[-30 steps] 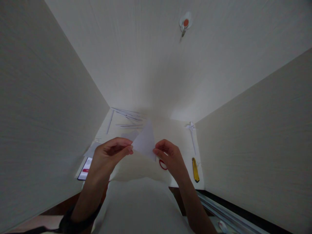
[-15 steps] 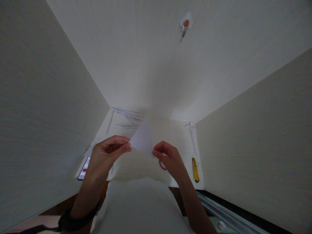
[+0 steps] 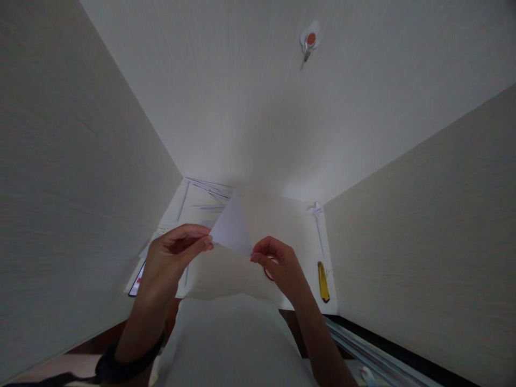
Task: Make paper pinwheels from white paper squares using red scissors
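Paper (image 3: 231, 228), one white piece, triangular in outline: raised over the middle of the table (image 3: 298, 231), one point directed toward the table's far edge.

Left hand (image 3: 171, 258), one, dark band (image 3: 129, 365) at the wrist: above the table's left half, thumb and fingertips clamped on the left corner of the paper.

Right hand (image 3: 281, 263), one: above the table, right of its middle, thumb and forefinger pinched on the right corner of the paper.

Red ring (image 3: 266, 274), one, partly hidden behind the right hand: on the table, right of its middle.

Thin strips (image 3: 209, 185), several, white: at the table's far left.

Phone (image 3: 136, 285), one, partly covered by the left arm: at the table's near left.

Yellow knife (image 3: 323, 282), one: at the table's near right.

White flower shape (image 3: 316, 209), one, on a thin stem (image 3: 320, 236): at the table's far right.

Hook (image 3: 310, 40), one: on the wall (image 3: 262, 107) beyond the table.
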The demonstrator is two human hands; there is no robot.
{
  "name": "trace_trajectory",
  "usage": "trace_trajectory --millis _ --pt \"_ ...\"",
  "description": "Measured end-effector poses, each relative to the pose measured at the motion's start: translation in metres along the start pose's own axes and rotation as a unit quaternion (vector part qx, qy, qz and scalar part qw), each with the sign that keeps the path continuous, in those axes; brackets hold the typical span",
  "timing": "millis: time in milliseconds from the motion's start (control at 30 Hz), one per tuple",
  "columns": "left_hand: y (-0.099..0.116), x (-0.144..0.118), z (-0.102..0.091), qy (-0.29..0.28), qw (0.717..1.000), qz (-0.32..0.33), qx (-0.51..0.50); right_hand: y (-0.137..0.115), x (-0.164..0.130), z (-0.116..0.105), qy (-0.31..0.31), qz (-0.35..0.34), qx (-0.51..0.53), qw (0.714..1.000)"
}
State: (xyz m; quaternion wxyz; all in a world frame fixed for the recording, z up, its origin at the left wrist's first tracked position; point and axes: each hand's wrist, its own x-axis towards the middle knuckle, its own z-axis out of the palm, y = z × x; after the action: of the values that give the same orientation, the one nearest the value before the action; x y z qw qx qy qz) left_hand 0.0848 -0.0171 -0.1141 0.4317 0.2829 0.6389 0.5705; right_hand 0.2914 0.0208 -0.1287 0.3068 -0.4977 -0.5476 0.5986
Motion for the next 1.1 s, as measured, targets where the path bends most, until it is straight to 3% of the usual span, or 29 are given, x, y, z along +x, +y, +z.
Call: trace_trajectory --millis 233,400,633,767,867,967,1100 --pt "0.004 -0.005 0.003 0.013 1.000 0.013 0.006 0.000 0.001 0.000 0.018 -0.027 -0.018 0.999" --pt "0.010 -0.007 0.005 -0.010 0.999 0.026 0.030 -0.002 -0.001 0.001 0.010 -0.042 -0.029 0.999" --pt "0.010 -0.011 0.008 -0.142 0.962 0.223 0.069 -0.003 0.004 -0.002 0.043 -0.082 -0.020 0.995" --pt "0.005 -0.014 0.005 -0.113 0.946 0.291 0.091 0.001 0.005 -0.008 0.052 -0.070 -0.009 0.996" --pt "0.002 -0.014 0.000 -0.087 0.925 0.346 0.134 0.002 0.003 -0.009 0.006 -0.042 0.018 0.999" --pt "0.001 -0.014 -0.003 -0.095 0.896 0.396 0.179 -0.002 0.000 -0.007 -0.070 -0.013 0.058 0.996" --pt "0.002 -0.016 -0.001 -0.116 0.884 0.403 0.208 -0.011 -0.003 0.000 -0.106 0.015 0.097 0.989"
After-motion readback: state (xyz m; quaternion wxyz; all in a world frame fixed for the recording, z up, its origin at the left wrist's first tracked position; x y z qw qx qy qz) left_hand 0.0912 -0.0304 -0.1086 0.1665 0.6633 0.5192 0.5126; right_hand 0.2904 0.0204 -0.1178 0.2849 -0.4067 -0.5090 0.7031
